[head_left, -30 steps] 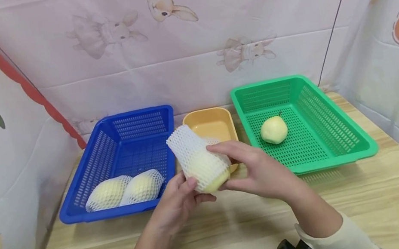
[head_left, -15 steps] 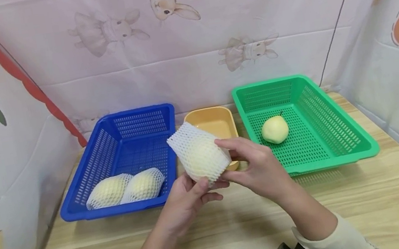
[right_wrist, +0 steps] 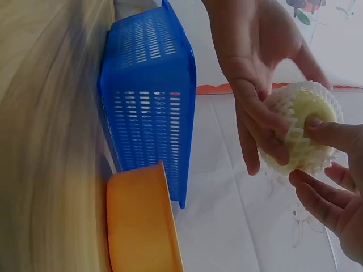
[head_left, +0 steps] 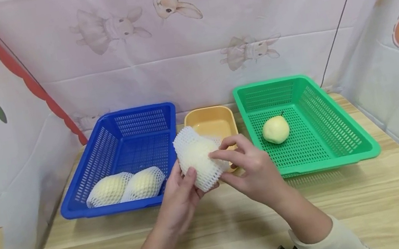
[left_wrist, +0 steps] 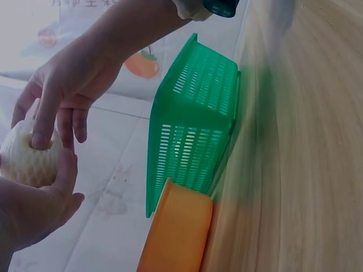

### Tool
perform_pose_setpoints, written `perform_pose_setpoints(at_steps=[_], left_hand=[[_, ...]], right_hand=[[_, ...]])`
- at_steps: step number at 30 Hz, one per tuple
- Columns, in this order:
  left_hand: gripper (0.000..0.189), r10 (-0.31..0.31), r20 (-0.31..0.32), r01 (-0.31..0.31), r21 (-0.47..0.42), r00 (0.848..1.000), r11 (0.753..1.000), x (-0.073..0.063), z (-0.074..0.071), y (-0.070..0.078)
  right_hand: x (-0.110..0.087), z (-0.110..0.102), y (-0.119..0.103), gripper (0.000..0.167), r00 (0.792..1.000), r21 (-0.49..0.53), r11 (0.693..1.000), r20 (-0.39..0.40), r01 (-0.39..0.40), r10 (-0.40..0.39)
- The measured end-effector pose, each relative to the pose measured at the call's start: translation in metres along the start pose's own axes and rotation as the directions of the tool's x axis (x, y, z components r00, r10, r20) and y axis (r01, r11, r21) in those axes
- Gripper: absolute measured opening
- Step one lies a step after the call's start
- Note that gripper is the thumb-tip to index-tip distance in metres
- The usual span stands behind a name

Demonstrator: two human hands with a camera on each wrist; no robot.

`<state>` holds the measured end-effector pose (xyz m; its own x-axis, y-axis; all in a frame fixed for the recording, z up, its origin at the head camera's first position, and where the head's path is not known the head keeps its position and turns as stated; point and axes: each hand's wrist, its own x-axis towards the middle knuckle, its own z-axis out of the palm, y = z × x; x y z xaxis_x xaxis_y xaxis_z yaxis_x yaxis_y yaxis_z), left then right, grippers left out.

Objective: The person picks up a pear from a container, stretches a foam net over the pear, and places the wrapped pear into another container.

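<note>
A pear in a white foam net is held up over the front of the yellow bin. My left hand grips it from the left and below, thumb on the near side. From the right, my right hand has bent fingers and a thumb at the net's right end, with the index finger on the net. In the right wrist view, a thumb presses on the pale pear through the net's open end. Two more netted pears lie in the blue basket. One bare pear sits in the green basket.
Between the baskets stands a yellow bin, partly hidden by the hands; what lies inside its front part cannot be told. Printed cloth walls rise behind and at both sides. A wooden table lies underneath.
The net now covers the pear's lower end, which showed bare a second ago. The right index finger has shifted over the net's right side, and the netted pear has tilted slightly.
</note>
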<state>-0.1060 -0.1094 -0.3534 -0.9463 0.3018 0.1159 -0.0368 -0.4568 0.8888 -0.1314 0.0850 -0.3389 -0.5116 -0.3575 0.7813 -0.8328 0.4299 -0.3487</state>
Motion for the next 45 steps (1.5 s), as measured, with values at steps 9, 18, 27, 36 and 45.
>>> perform_pose_setpoints(at_steps=[9, 18, 27, 36, 45], left_hand=[[0.072, 0.026, -0.099, -0.026, 0.001, 0.995, 1.000, 0.000, 0.001, -0.006], [0.082, 0.173, -0.226, -0.055, 0.450, 0.959, 0.892, 0.000, -0.012, 0.020], [0.095, 0.378, -0.386, 0.290, 0.913, 0.842, 0.286, -0.003, -0.084, 0.072], [0.091, 0.106, -0.353, 0.351, 0.936, 0.930, 0.039, -0.006, -0.123, 0.097], [0.096, -0.149, -0.317, 0.271, 0.925, 0.937, -0.265, 0.042, -0.148, 0.130]], right_hand=[[-0.005, 0.015, -0.003, 0.031, 0.996, -0.004, 0.999, -0.087, 0.036, -0.036], [-0.002, 0.010, -0.002, 0.024, 0.996, 0.056, 0.998, 0.087, 0.011, -0.016], [0.005, -0.030, 0.028, 0.019, 0.992, 0.035, 0.991, 0.000, -0.126, 0.126], [-0.002, -0.079, 0.054, 0.016, 0.934, -0.129, 0.940, 0.132, -0.316, 0.332], [0.031, -0.125, 0.087, 0.031, 0.692, -0.413, 0.828, 0.468, -0.378, 0.549]])
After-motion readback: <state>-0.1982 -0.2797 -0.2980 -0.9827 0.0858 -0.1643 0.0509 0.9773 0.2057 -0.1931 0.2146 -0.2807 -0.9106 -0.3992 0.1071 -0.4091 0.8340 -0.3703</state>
